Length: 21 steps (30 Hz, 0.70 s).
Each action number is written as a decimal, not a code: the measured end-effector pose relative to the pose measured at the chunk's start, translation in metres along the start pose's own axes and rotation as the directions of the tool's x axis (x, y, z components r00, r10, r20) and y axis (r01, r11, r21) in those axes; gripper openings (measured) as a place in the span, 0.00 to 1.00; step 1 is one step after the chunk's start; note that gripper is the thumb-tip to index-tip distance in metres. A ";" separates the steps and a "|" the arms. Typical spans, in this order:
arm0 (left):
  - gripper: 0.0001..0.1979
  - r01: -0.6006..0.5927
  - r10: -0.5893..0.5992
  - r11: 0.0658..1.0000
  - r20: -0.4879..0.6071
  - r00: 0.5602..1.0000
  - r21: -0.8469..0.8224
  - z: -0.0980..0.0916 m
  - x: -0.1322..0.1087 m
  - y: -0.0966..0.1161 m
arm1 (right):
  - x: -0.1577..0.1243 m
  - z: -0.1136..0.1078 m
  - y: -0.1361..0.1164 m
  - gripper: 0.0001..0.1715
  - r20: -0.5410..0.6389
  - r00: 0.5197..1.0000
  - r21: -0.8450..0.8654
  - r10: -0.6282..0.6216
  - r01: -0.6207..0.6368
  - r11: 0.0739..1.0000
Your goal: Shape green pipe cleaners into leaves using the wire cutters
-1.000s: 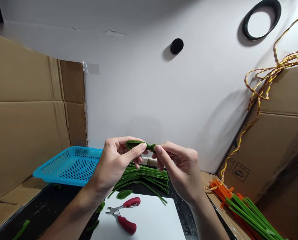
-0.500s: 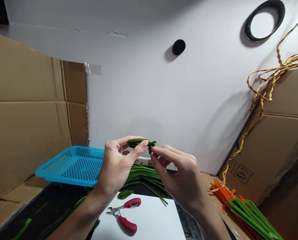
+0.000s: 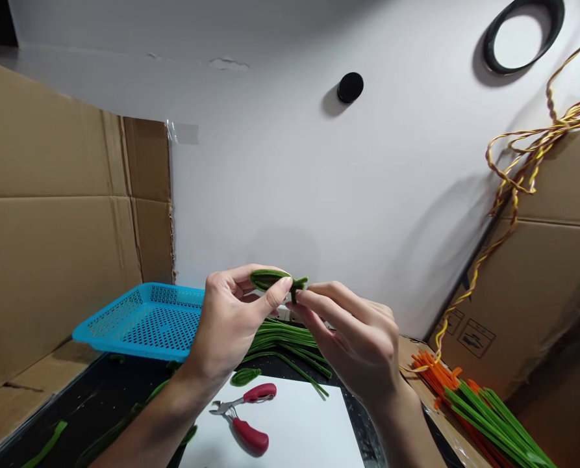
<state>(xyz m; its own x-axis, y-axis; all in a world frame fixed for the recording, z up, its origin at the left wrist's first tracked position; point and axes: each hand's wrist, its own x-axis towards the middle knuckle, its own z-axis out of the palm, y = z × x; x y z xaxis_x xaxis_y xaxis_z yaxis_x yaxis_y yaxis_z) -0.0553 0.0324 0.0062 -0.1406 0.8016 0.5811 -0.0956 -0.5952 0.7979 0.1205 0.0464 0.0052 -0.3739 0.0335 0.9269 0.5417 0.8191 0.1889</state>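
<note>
One fuzzy dark-green leaf-shaped loop (image 3: 263,279), raised above black speckled counter (image 3: 89,390). Left hand (image 3: 228,318) pinches its neck; right hand (image 3: 355,331) pinches its short tail. Judged best: firm neck grip, small even twists.

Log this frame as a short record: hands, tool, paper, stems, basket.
Left hand: pinches a fuzzy green leaf shape
Right hand: at the leaf shape's tail end; grip unclear
Cutters: red-handled, spread open, on the paper
Paper: white, flat
Green stems: loose bunch, beyond the paper
Basket: blue, perforated, far left
</note>
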 end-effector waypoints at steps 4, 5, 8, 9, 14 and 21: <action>0.06 0.021 -0.020 1.000 0.011 1.000 -0.016 0.000 0.001 0.002 | -0.003 0.000 0.003 0.15 -0.096 0.995 -0.030 -0.032 0.029 0.999; 0.06 0.032 -0.031 0.999 0.019 0.999 -0.022 0.000 0.001 0.003 | -0.003 0.000 0.003 0.18 -0.113 0.993 -0.034 -0.045 0.041 0.999; 0.07 0.072 -0.070 0.997 0.039 0.997 -0.042 0.000 0.001 0.005 | -0.005 0.001 0.006 0.23 -0.128 0.988 -0.044 -0.091 0.086 0.995; 0.07 0.083 -0.081 0.995 0.047 0.996 -0.048 0.000 0.001 0.005 | -0.005 0.001 0.006 0.23 -0.135 0.986 -0.050 -0.102 0.096 0.994; 0.08 0.123 -0.117 0.991 0.087 0.989 -0.057 0.000 -0.001 0.007 | -0.004 0.004 0.006 0.19 -0.189 0.972 -0.090 -0.140 0.125 0.988; 0.07 0.062 -0.056 0.998 0.147 0.988 -0.034 0.002 -0.004 0.008 | -0.001 0.006 0.002 0.15 -0.280 0.952 -0.125 -0.126 0.094 0.988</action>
<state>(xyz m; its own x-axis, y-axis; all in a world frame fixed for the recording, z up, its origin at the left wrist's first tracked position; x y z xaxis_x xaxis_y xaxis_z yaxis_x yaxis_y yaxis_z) -0.0530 0.0245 0.0105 0.0111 0.8332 0.5529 -0.1378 -0.5464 0.8261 0.1175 0.0508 0.0029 -0.2132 -0.2316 0.9492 0.5938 0.7408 0.3141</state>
